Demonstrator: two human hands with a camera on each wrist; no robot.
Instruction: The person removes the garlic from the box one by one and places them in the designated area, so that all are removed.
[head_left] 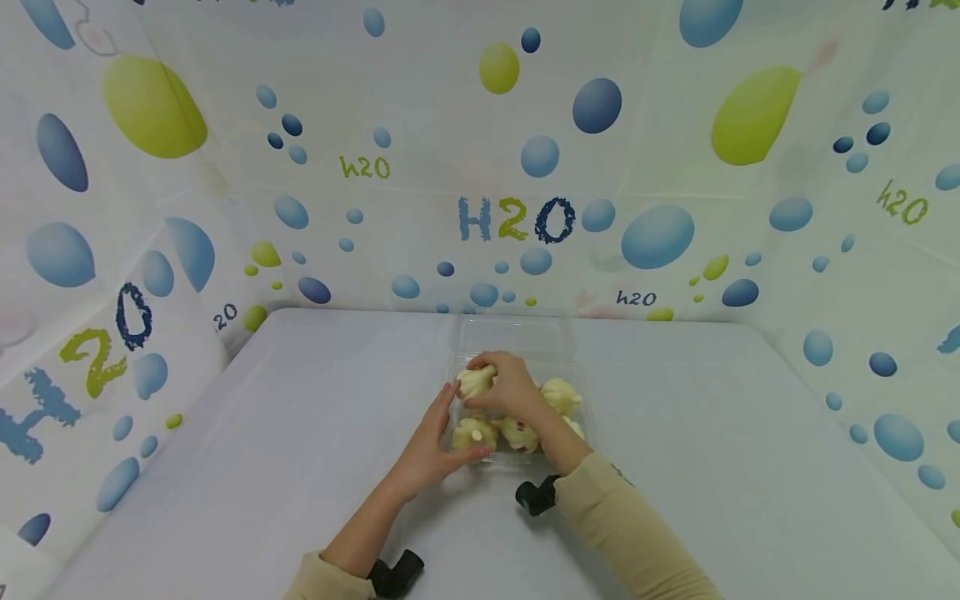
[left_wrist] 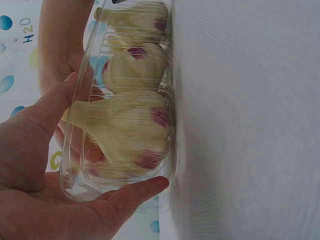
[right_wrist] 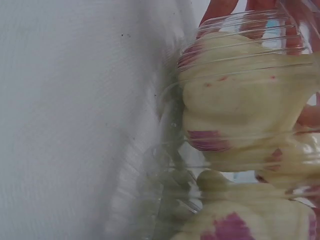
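A clear plastic container (head_left: 517, 458) stands on the table with several pale garlic bulbs in it, some marked with purple patches. My right hand (head_left: 513, 390) reaches over it and grips one garlic bulb (head_left: 474, 383) at the far left corner. At the container's left side, my left hand (head_left: 429, 457) holds the near corner, thumb along the front rim and fingers against the side wall. Through the ribbed plastic, the left wrist view shows a large garlic bulb (left_wrist: 127, 130). Another garlic bulb (right_wrist: 240, 95) fills much of the right wrist view; the right hand's grip is hidden there.
The container's clear lid (head_left: 513, 335) lies open toward the back. White cloth covers the table (head_left: 675, 417). Behind it hangs a curtain (head_left: 420, 100) with blue and green drops. Black wrist devices (head_left: 536, 497) sit below both forearms.
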